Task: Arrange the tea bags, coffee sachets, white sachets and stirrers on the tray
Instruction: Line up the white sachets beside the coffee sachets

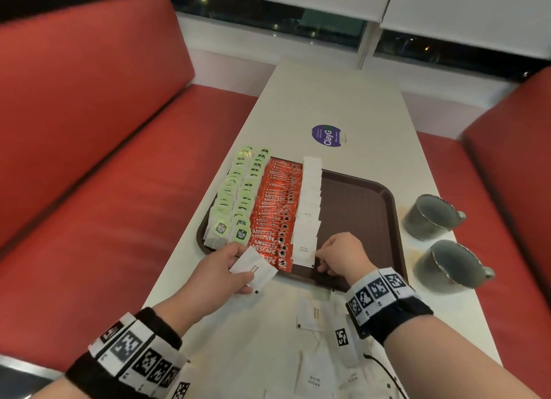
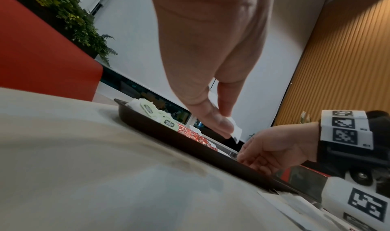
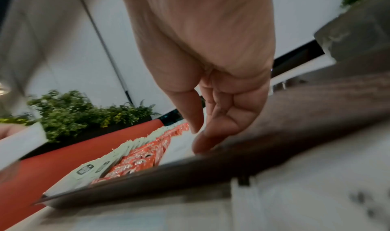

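Head view: left hand [image 1: 222, 269] pinches a white sachet [image 1: 254, 268]; right hand [image 1: 340, 255] fingers curled beside the sachet row [image 1: 308, 207].

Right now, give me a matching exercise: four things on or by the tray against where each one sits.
Things:
1. tea bags
2. coffee sachets
3. mugs
4. sugar sachet in the left hand

Places:
A. on the table, right of the tray
B. far-left rows on the tray
C. held above the tray's near edge
D. between the green rows and the white row

Pairs: 1-B, 2-D, 3-A, 4-C
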Motion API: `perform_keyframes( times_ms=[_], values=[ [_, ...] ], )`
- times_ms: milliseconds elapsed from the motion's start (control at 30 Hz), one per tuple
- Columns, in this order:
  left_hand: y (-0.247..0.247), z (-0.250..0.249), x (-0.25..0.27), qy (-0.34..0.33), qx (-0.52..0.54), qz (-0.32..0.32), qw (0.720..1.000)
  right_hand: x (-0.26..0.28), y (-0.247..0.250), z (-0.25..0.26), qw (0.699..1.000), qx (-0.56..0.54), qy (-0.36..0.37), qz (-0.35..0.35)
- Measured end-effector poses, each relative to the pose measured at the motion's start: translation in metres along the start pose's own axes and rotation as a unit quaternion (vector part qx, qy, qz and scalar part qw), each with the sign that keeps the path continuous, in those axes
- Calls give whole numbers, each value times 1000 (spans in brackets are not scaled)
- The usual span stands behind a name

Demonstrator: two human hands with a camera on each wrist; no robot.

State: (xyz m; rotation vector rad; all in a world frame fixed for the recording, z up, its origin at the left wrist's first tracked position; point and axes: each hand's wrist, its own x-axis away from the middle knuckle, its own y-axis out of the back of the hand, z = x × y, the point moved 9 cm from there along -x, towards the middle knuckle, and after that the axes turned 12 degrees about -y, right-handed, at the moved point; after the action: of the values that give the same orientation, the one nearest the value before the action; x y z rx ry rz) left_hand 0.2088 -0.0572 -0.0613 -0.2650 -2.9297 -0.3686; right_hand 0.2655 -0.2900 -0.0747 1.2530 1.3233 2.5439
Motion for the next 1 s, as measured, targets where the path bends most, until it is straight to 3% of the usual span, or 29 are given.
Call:
perform_keyframes(
  times_ms=[100,200,300,433,567,733,1000],
  values=[
    [-6,-12,-7,-29,-39,16,999,24,18,15,989,-28,122,-77],
    [-18,-26,-13,-63,-74,42,994,65,5,33,968,-20,247,-42],
    [-31,-39,-16,-98,-94,61,989,84,-12,37,957,16,290,-12],
    [-38,-52,-22,-128,-109,53,984,78,0,28,961,-38,271,-44],
    [-24,-55,-25,-130,-99,3,987,44,23,-2,975,-121,172,-76],
    [-14,-36,-18,-111,-98,2,989,13,16,-17,986,-116,96,-65],
    [-5,-15,-12,-90,-95,-2,991,0,-4,-4,995,-38,73,-48]
  ],
)
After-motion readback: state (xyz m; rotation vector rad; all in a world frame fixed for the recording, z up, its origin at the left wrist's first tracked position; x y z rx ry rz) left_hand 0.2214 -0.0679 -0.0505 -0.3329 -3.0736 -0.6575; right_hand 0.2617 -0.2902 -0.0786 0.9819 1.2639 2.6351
